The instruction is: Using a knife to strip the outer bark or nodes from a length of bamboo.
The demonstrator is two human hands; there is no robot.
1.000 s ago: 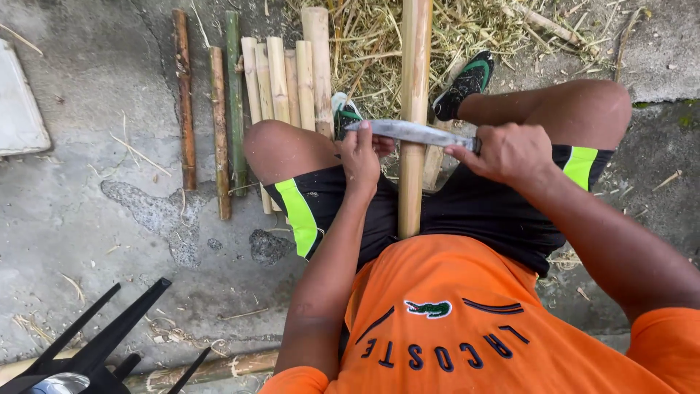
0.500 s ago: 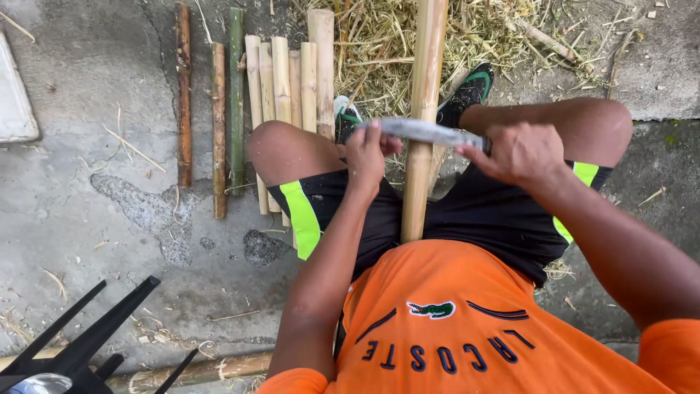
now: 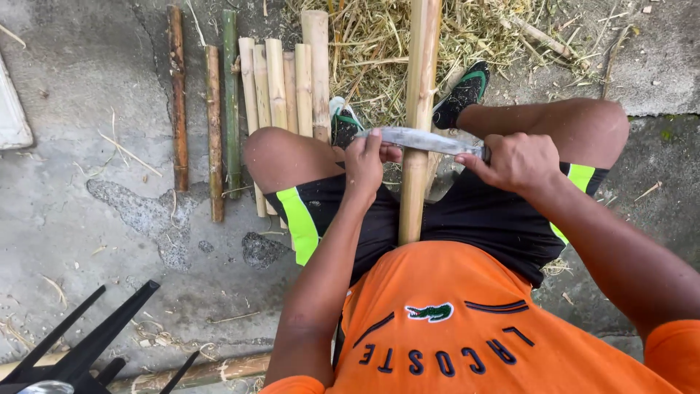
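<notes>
Bamboo pole [image 3: 415,146]: upright between the knees, running near to far.
Right hand [image 3: 519,162]: closed on knife handle.
Left hand [image 3: 364,162]: pinching blade tip.
Knife [image 3: 423,140]: crosswise, touching pole.
Cut bamboo pieces [image 3: 281,80]: far left, on floor.
Straw [image 3: 379,36]: far.

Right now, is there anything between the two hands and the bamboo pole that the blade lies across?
Nothing visible. The blade rests directly across the bamboo pole. The left hand grips its tip end beside the pole, and the right hand grips the handle end on the other side.
</notes>
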